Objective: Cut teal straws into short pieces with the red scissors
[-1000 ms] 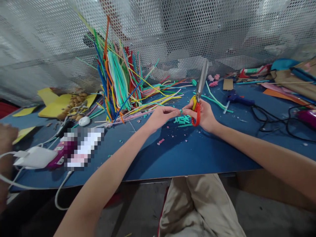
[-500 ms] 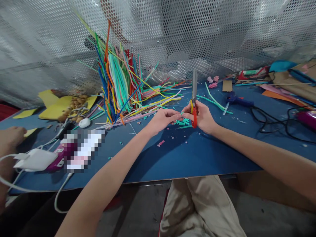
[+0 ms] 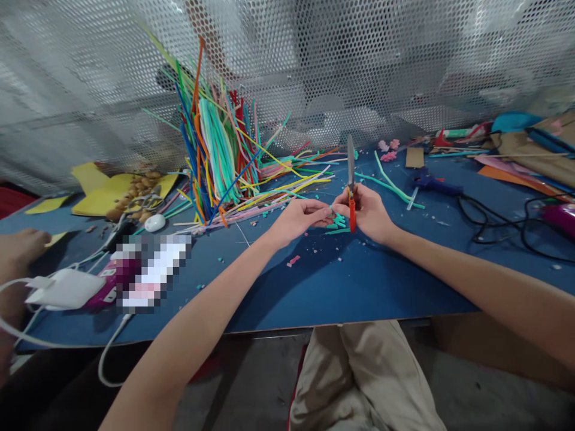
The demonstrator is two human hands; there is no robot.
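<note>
My right hand [image 3: 369, 214] is closed around the handles of orange-handled scissors [image 3: 351, 173], whose blades point up and away from me. Its thumb and fingertip meet the fingers of my left hand [image 3: 302, 222]. Between the fingertips of my left hand is a small piece of teal pipe cleaner [image 3: 331, 209], mostly hidden by the fingers. Just below the hands lies a small heap of short teal pipe cleaner pieces [image 3: 338, 224] on the blue table [image 3: 278, 293].
A bundle of coloured pipe cleaners [image 3: 218, 149] stands at the back left. To the right lie a blue glue gun [image 3: 433, 182] and its black cord. At left are a blurred-out phone [image 3: 157, 272], a white charger [image 3: 67, 289] and another person's hand [image 3: 22, 245].
The scissors in my right hand have turned slightly, their blades leaning a little more to the left and lower. My left hand has barely moved.
</note>
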